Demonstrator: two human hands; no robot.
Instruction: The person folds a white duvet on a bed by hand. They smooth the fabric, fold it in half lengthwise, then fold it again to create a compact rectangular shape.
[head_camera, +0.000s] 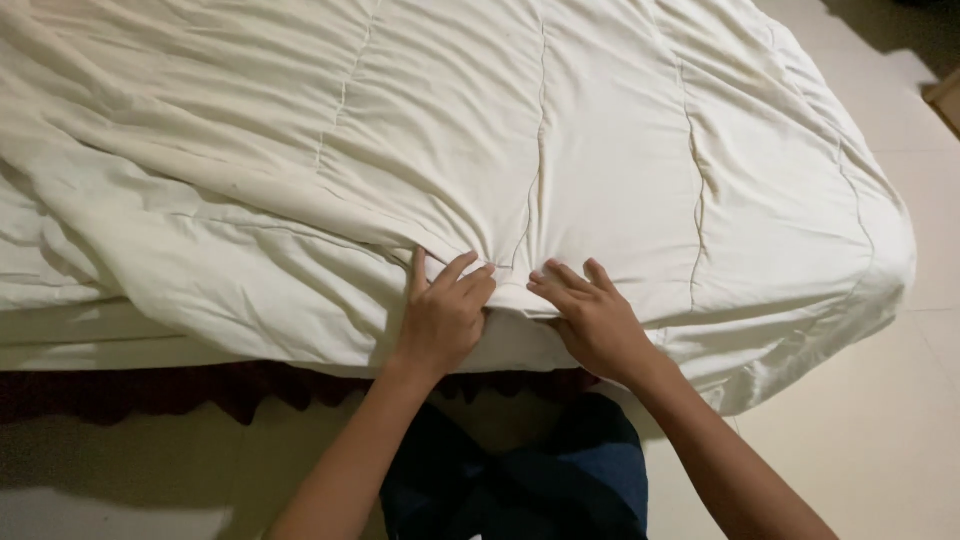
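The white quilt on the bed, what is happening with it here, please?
A person stands at the edge of the bed and works on a cream-white quilted comforter that covers the mattress. The left hand and the right hand are side by side at the near edge, with fingers pinching a gathered fold of the fabric. The comforter lies wrinkled, more so on the left side, and hangs over the bed's corner on the right. A dark red bed skirt shows below, above the pale tiled floor.

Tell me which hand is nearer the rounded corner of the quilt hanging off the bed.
Right. The right hand grips the quilt's near edge on the side toward the rounded corner; the left hand grips the same edge farther from that corner.
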